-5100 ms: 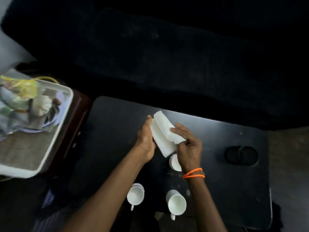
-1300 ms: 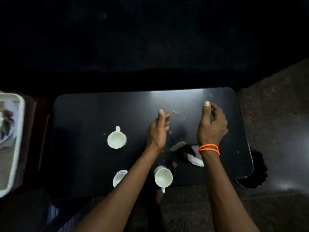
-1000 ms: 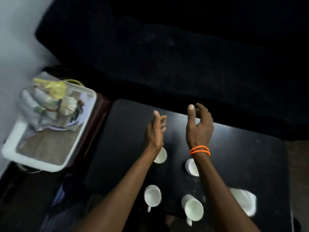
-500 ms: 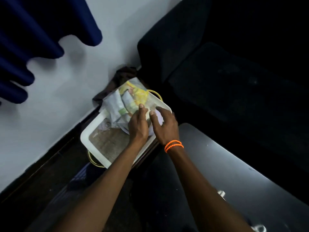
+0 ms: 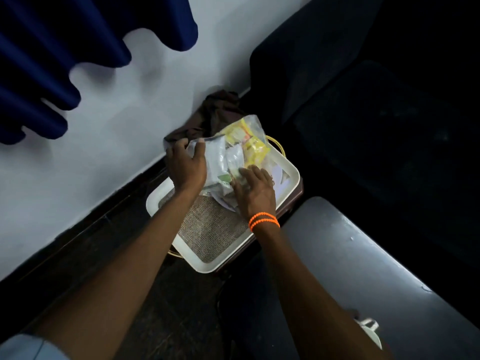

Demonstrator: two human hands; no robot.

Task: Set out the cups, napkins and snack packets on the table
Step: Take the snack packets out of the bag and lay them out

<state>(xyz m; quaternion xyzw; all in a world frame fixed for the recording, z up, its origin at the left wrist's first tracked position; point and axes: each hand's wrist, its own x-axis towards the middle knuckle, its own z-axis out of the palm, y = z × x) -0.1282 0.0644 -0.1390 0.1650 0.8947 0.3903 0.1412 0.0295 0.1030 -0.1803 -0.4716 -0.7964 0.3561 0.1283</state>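
A clear plastic bag of snack packets (image 5: 233, 149), white, green and yellow, rests on the far end of a white tray (image 5: 207, 266) with a woven mat inside. My left hand (image 5: 185, 165) grips the bag's upper left edge between thumb and fingers. My right hand (image 5: 253, 189), with orange bead bracelets at the wrist, lies on the packets at the bag's lower right, fingers curled into them. At the bottom right, part of one white cup (image 5: 371, 331) shows on the black table (image 5: 376, 258), half hidden by my right forearm.
The tray sits on a dark stand beside the table's left end. A dark brown cloth (image 5: 215, 113) is bunched behind the tray against the white wall. A blue curtain (image 5: 65, 48) hangs at the upper left. A black sofa (image 5: 376, 113) fills the right.
My hands left the table and went to the tray on the left. Since half a second ago my left hand has taken hold of the bag's edge and my right hand has pressed into the packets.
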